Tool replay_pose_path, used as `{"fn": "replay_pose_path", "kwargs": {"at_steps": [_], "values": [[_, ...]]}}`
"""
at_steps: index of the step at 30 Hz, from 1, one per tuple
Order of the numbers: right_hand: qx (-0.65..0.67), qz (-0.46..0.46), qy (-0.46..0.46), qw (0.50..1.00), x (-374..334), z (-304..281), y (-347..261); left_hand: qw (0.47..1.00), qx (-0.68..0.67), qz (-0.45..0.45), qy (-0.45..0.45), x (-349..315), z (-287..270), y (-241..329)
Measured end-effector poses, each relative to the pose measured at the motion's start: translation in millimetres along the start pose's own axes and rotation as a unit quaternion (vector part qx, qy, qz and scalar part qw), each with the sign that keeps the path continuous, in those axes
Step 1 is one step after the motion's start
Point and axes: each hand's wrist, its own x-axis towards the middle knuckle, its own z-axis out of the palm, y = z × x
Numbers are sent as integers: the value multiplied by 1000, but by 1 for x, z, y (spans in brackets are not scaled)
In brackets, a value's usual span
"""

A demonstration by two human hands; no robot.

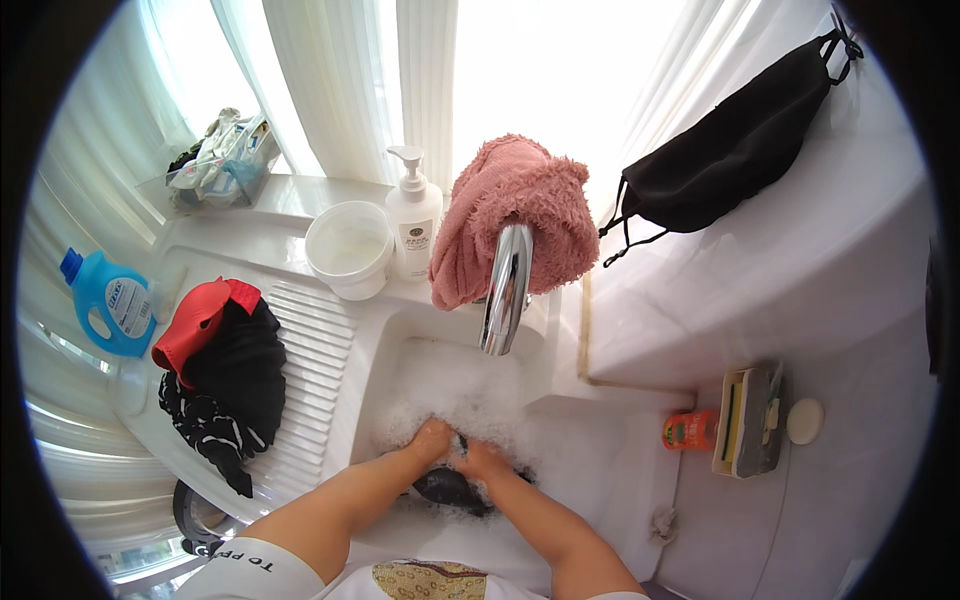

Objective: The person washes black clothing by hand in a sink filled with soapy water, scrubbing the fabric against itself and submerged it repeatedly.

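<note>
Both my arms reach down into a white sink (pixel 385 345) filled with foamy suds (pixel 445 385). My left hand (pixel 432 438) is closed, partly sunk in the foam, with a bit of dark fabric showing beside its fingers. Close against it, my right hand (pixel 482 462) is closed on the same wet black cloth (pixel 452 488). Much of that cloth lies below my wrists in the water, and what kind of garment it is I cannot tell. The fingertips are partly hidden by suds. Above the basin curves a chrome faucet (pixel 508 290).
A fluffy pink cloth (pixel 530 215) covers the faucet's base. Behind the basin stand a white tub (pixel 350 250) and a pump bottle (pixel 412 215). On the ribbed washboard (pixel 318 350) lie black and red clothes (pixel 235 360), beside a blue detergent jug (pixel 115 305). A black mask (pixel 730 150) hangs right.
</note>
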Motion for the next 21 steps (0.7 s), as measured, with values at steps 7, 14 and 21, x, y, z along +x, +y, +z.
{"fn": "replay_pose_path", "kwargs": {"at_steps": [7,14,21], "values": [[-83,44,-114,989,89,26,39,995,9,-2,-99,83,25,-32],[350,5,-69,934,40,-57,32,956,-6,99,274,23,-45,3],[375,-68,-170,909,-27,-90,-38,838,35,508,196,-119,-136,64]]}}
